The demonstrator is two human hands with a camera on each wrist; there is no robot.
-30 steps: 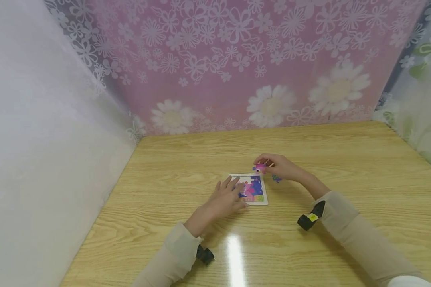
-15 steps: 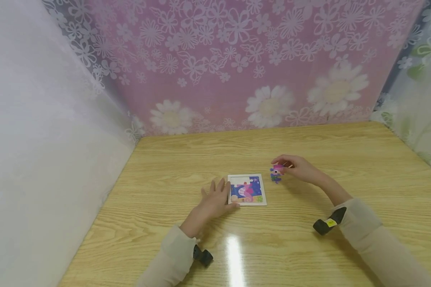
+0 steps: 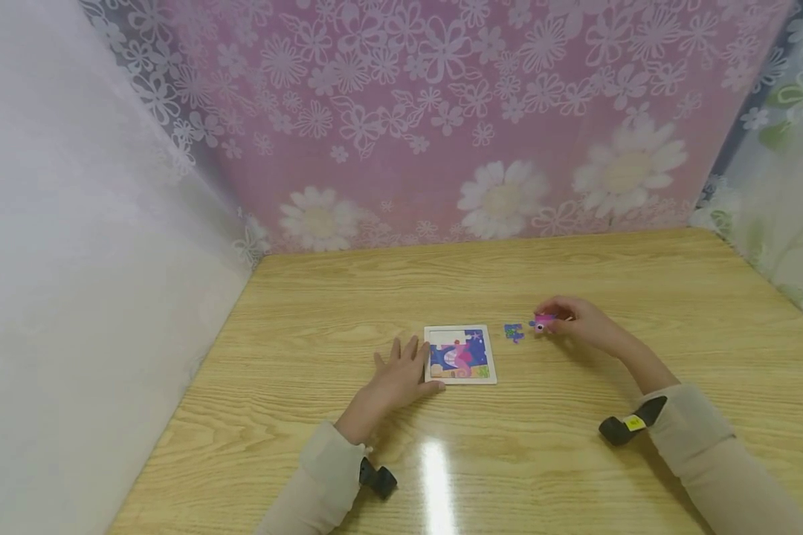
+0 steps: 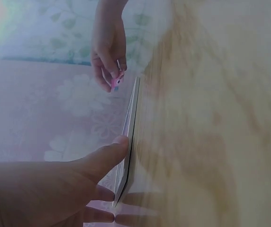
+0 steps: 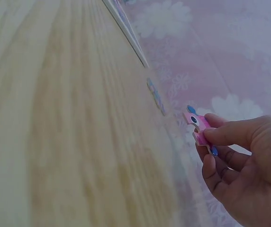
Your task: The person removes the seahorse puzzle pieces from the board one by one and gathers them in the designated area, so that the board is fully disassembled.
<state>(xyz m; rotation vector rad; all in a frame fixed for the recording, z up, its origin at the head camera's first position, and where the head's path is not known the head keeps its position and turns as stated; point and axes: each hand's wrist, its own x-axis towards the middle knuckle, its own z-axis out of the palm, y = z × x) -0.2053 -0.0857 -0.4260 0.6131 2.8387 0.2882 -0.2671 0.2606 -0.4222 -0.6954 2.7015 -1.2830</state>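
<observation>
My right hand (image 3: 585,325) pinches a pink puzzle piece (image 5: 199,125) with a printed eye and blue tabs, between thumb and fingers. In the head view that piece is just right of a blue and green puzzle piece (image 3: 513,332) lying on the table. Left of both lies a white-framed puzzle board (image 3: 460,380) with a pink seahorse picture; a pale gap shows at its upper left. My left hand (image 3: 395,379) rests at the board's left edge, fingers spread and fairly straight, thumb at the near-left corner. From the left wrist, the thumb (image 4: 112,156) touches the frame's edge.
The wood-grain table (image 3: 348,297) reaches back to a pink floral curtain (image 3: 401,148). A white sheet (image 3: 107,260) hangs along the left side, and a pale leafy curtain (image 3: 789,193) along the right. Each wrist wears a small black camera.
My right hand carried the pink piece from over the board's upper right corner to the right, past the blue and green piece. The left hand slid left off the picture onto the board's edge.
</observation>
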